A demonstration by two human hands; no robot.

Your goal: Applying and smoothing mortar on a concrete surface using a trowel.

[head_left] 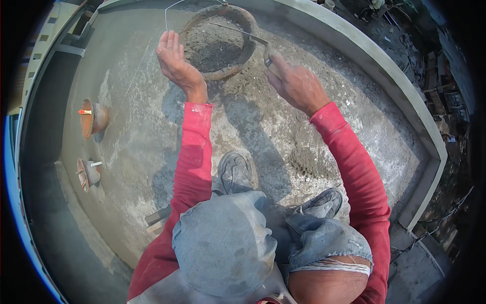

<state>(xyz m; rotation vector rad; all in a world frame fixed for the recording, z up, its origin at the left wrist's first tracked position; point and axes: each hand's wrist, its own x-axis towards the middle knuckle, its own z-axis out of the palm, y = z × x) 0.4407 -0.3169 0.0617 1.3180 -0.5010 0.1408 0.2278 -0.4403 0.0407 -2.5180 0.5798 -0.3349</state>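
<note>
Steel trowel (238, 31) — pinched in the right hand (293, 83) grip — over the mortar pan (217, 43); left hand (174, 61) spread.

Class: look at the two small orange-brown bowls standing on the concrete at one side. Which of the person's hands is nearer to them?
Left. The left hand hangs open beside the mortar pan, on the side of the bowls. The right hand, gripping a trowel, is beyond the pan.

Crouched on the concrete slab (136, 142), my right hand (293, 83) has its grip closed on the handle of a trowel (238, 31) whose blade lies across the round pan of grey mortar (215, 43). My left hand (174, 63) hangs open, palm showing, just beside the pan's left rim. Well off to my left, two small orange bowls (93, 117) sit near the slab's edge.
</note>
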